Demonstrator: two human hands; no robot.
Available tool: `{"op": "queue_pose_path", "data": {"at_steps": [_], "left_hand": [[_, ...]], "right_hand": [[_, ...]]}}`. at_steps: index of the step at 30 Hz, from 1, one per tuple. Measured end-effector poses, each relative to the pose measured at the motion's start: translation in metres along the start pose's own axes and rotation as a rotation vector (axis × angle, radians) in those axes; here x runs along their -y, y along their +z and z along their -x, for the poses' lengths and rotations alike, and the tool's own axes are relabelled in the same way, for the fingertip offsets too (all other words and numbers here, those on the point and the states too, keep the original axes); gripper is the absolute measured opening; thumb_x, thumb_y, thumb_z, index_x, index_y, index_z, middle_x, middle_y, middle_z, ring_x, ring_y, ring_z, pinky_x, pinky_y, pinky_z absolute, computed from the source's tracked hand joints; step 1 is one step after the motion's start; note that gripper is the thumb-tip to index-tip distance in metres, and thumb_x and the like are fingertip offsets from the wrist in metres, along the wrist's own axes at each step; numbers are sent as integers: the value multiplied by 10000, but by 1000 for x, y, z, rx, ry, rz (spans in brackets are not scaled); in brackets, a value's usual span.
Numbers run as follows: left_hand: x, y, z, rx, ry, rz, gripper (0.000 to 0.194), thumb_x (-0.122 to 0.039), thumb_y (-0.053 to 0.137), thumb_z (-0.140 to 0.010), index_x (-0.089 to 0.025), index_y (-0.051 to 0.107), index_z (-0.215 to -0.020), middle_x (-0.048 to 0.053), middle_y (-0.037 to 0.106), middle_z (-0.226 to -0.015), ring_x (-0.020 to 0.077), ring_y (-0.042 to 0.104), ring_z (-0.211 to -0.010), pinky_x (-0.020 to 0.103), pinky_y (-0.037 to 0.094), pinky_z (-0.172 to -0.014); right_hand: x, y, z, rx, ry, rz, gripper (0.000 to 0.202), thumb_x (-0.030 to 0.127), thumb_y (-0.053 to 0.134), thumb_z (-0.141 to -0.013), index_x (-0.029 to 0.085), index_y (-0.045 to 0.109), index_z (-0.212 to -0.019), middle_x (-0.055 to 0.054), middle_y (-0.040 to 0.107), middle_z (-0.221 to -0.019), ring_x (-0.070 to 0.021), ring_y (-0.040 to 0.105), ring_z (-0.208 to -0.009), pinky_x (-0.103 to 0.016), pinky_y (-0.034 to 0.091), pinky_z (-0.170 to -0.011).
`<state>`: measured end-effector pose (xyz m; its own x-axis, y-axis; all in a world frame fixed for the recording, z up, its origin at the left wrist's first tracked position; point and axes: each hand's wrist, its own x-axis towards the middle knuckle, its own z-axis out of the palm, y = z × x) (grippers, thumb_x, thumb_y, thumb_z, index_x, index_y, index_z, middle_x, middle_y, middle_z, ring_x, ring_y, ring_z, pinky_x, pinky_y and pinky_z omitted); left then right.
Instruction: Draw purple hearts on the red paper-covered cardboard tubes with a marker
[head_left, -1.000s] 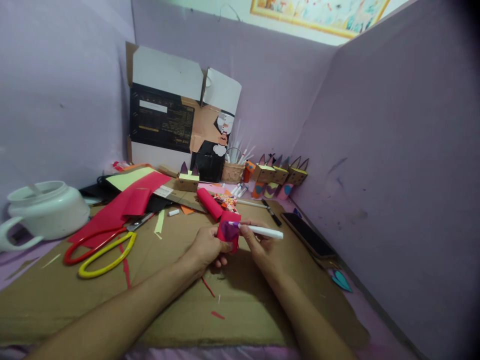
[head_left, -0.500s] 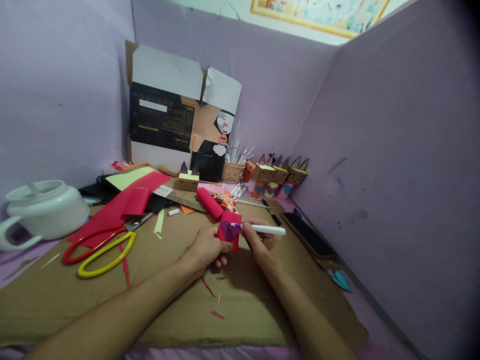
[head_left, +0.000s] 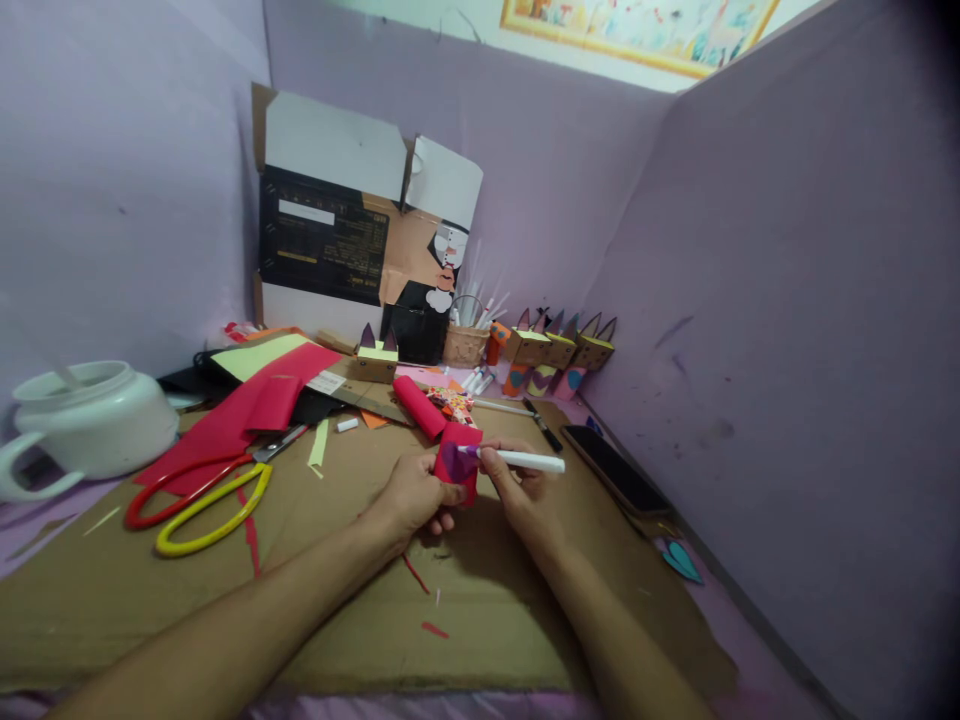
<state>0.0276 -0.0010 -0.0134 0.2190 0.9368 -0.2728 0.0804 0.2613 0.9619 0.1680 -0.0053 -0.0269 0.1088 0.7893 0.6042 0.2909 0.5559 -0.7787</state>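
Observation:
Between the fingers and thumb of my left hand (head_left: pixel 417 497) is a piece of red paper (head_left: pixel 466 437) with a purple heart shape (head_left: pixel 456 466) on its face. My right hand (head_left: pixel 523 487) pinches a white marker (head_left: pixel 531 461), its purple tip meeting the heart near the upper edge. Whether the red paper is flat or rolled I cannot tell. Just behind it lies a red paper roll (head_left: pixel 420 407), with a patterned colourful piece (head_left: pixel 451 403) alongside. A small white marker cap (head_left: pixel 347 425) rests to the left.
Scissors (head_left: pixel 214 508) with red and yellow handles lie left, near a white pot (head_left: pixel 96 420). A phone (head_left: pixel 616 468) and a black pen (head_left: pixel 543 425) lie right. Eared cardboard figures (head_left: pixel 561 348), a marker basket (head_left: pixel 465 345) and an unfolded box (head_left: pixel 330 230) stand behind.
The marker in my right hand has shifted slightly left, its tip moving across the purple heart. My left hand keeps its hold on the red paper.

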Motion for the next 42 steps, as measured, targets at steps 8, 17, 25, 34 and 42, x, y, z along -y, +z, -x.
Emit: {"op": "queue_pose_path", "data": {"at_steps": [8, 17, 25, 34, 42], "left_hand": [[-1, 0, 1, 0, -19, 11, 104, -98, 574, -655, -139, 515, -730, -33, 577, -523, 60, 460, -295, 155, 309, -272], [-1, 0, 0, -4, -8, 15, 188, -179, 663, -612, -138, 529, -737, -38, 578, -519, 60, 457, -292, 155, 301, -267], [-2, 0, 2, 8, -14, 16, 246, -263, 703, -584, -140, 518, -688, -27, 595, -529, 51, 459, -299, 151, 309, -273], [-2, -1, 1, 5, -28, 52, 157, -159, 625, -619, -144, 507, -723, -33, 587, -510, 52, 453, -294, 146, 300, -273], [0, -2, -1, 9, -25, 61, 141, -160, 617, -608, -136, 508, -694, -24, 592, -496, 51, 450, -300, 143, 307, -273]], "right_hand": [[6, -3, -1, -19, 45, 64, 212, 327, 576, -793, 155, 618, -676, -9, 593, -551, -132, 555, -519, -239, 435, -501], [7, 0, 0, -5, 73, 26, 217, 345, 592, -771, 155, 634, -675, -15, 608, -548, -140, 576, -506, -236, 441, -471], [5, 0, 0, 9, 48, 46, 199, 340, 592, -772, 154, 640, -722, -22, 623, -580, -138, 573, -525, -230, 439, -476], [10, -1, 0, -24, 57, 24, 188, 325, 586, -782, 156, 633, -717, -21, 615, -578, -140, 571, -527, -247, 456, -499], [15, -3, -3, -50, 70, 33, 215, 336, 593, -767, 151, 633, -666, -14, 603, -515, -134, 561, -475, -240, 436, -470]]}}
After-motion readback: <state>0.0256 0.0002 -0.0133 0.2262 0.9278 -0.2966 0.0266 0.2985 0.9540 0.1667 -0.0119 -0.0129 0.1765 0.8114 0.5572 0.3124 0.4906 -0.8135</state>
